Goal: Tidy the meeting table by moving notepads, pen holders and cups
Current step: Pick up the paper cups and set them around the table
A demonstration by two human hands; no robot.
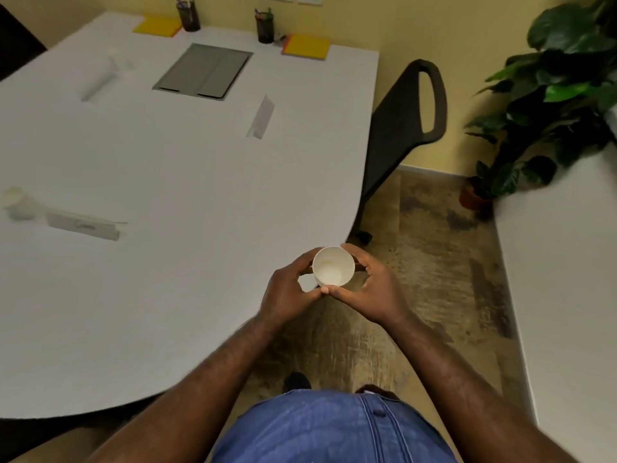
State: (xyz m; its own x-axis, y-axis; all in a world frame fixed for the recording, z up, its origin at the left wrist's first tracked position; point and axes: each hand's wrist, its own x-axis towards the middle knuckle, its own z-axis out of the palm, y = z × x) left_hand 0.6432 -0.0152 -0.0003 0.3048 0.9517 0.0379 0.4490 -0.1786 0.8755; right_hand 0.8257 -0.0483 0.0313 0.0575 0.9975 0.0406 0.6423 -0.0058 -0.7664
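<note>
An empty white paper cup (333, 267) is held upright by both hands just off the near right edge of the white meeting table (167, 155). My left hand (290, 289) curls round its left side and my right hand (370, 289) round its right side, thumbs meeting in front. Two yellow notepads (157, 26) (307, 46) lie at the table's far edge, each beside a black mesh pen holder (189, 15) (265, 26). Another white cup (16, 202) stands at the left edge, and a white cup (98, 80) lies on its side farther back.
A grey cable hatch (203, 71) is set into the table. White name cards (262, 116) (83, 223) stand on the tabletop. A black chair (404, 121) is at the table's right side, a potted plant (551, 95) in the corner, and a white counter (564, 262) on the right.
</note>
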